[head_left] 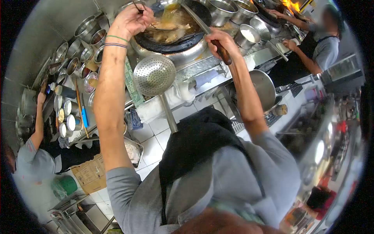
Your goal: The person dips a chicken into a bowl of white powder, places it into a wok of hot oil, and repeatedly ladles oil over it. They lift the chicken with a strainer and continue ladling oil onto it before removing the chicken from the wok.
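My right hand (224,42) is closed round the wooden grip of a long metal-shafted ladle (196,17). Its shaft slants up over the wok (150,43), and its head is not clear at the top edge. Brown, bubbling liquid with pieces of food (173,34) fills the wok on the stove. At the wok's upper left rim, my left hand (134,18) has its fingers curled together by a thin dark thing that I cannot identify. A perforated skimmer (155,75) lies below the wok, with its handle pointing toward my apron.
Steel pots (221,12) and a container of white contents (248,36) stand right of the wok. Bowls and tins (74,66) crowd the left counter. One co-worker (325,50) stands at the right near flames (292,5), another (35,156) at the left. A large pot (261,87) is below my right forearm.
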`<action>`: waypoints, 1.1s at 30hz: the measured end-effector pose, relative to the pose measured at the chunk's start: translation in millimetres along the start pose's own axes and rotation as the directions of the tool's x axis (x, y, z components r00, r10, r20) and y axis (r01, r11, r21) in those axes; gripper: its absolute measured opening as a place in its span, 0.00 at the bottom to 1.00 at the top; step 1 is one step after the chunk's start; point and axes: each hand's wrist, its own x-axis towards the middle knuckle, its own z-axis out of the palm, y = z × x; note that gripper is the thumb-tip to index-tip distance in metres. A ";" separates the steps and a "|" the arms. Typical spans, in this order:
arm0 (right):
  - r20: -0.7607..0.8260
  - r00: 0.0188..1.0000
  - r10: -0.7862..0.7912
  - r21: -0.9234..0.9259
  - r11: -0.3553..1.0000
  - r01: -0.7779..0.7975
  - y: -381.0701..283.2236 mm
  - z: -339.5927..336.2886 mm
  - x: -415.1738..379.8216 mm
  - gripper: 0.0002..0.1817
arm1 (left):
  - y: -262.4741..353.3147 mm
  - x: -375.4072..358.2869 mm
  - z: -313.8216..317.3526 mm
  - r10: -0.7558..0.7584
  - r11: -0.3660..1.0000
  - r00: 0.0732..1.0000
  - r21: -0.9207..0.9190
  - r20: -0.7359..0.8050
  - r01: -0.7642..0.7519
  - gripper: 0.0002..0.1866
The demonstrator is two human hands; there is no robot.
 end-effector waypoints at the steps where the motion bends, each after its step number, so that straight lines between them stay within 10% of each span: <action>1: 0.019 0.999 -0.044 -0.151 0.987 0.046 2.8 -10.3 2.0 0.16 | -1.1 1.8 -1.9 -0.003 1.000 1.000 -0.002 -0.003 0.003 0.23; 3: 0.088 0.990 -0.113 -0.435 0.890 0.140 8.9 -26.3 6.8 0.31 | -8.8 -10.0 14.6 0.058 0.996 0.998 0.065 -0.039 -0.056 0.21; 11: -0.075 0.958 -0.275 -0.847 0.524 0.085 45.0 -83.6 39.7 0.32 | -120.0 -54.2 66.1 0.363 0.916 0.913 0.249 -0.188 -0.314 0.14; 16: -0.185 0.971 0.148 -0.219 0.958 -0.188 18.0 -90.5 30.5 0.07 | -184.6 -36.5 79.7 0.438 0.863 0.848 0.405 -0.300 -0.302 0.18; 19: -0.019 0.956 0.294 0.304 0.912 -0.275 -5.1 -113.2 36.8 0.04 | -213.0 -17.6 98.7 0.497 0.856 0.782 0.360 -0.377 -0.371 0.17; 33: 0.429 0.886 0.176 0.398 0.844 -0.360 -50.6 -167.0 74.7 0.06 | -201.3 16.8 154.0 0.449 0.889 0.791 0.119 -0.415 -0.442 0.13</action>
